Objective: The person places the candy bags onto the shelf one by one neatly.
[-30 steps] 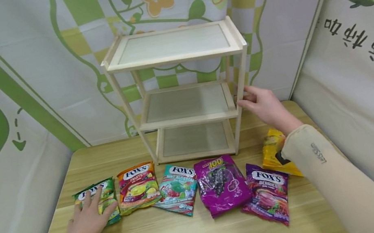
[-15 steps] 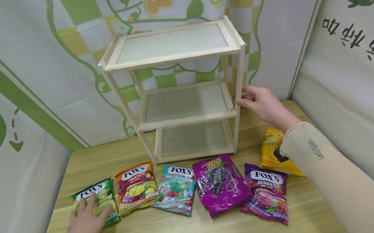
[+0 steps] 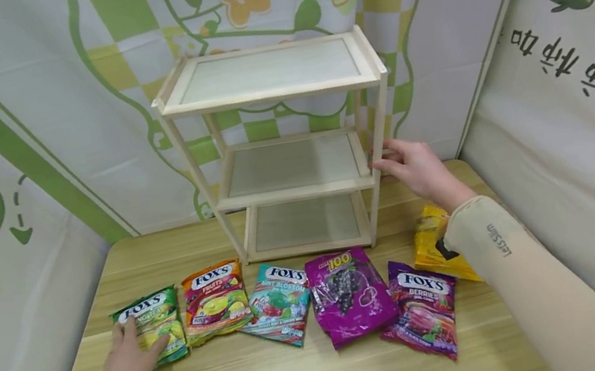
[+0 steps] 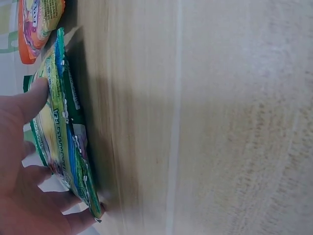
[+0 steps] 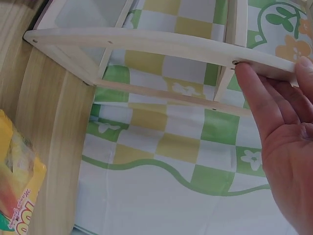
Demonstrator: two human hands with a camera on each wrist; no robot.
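Observation:
My left hand (image 3: pixel 125 366) lies over the left edge of a green FOX'S candy bag (image 3: pixel 162 323) on the table. In the left wrist view the thumb rests on the bag's upper face, while the spread fingers (image 4: pixel 63 199) touch its far edge and the tabletop. A pale wooden three-tier shelf rack (image 3: pixel 282 91) stands upright at the back. My right hand (image 3: pixel 419 170) holds its right front post at middle-tier height. Up close in the right wrist view, fingertips (image 5: pixel 244 73) lie against the post, with the thumb on its other side.
Right of the green bag lie an orange FOX'S fruits bag (image 3: pixel 215 301), a teal mint bag (image 3: pixel 277 304), a purple grape bag (image 3: pixel 352 298), a dark purple berries bag (image 3: pixel 423 309) and a yellow bag (image 3: pixel 431 242), partly behind the right sleeve. Printed cloth walls surround the table.
My left hand has slid left and toward me across the green bag, baring more of its printed front. The right hand keeps its hold on the post.

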